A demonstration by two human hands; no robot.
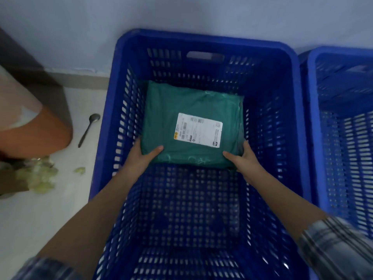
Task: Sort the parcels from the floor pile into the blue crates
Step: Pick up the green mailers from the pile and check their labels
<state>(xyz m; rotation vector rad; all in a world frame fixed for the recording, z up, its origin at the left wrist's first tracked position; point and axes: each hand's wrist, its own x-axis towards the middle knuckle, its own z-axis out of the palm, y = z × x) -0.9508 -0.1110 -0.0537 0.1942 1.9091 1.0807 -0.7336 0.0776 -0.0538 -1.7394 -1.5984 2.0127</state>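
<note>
Holding a green parcel (189,126) low inside the blue crate (203,40), toward its far wall, label up. Left hand (144,154) clasping the near-left corner, right hand (243,156) the near-right corner, thumbs on top, fingers tucked beneath (whether the parcel already rests on the crate floor cannot be told). Long axis running left to right, squarely between both grips, neither hand nearer. Likely next: letting go and drawing back toward the near side. Second crate (314,126) standing just right, spoon (88,129) lying on the floor left.

White shipping label (198,130) on green parcel (187,110): barcodes, print too blurred to read.
</note>
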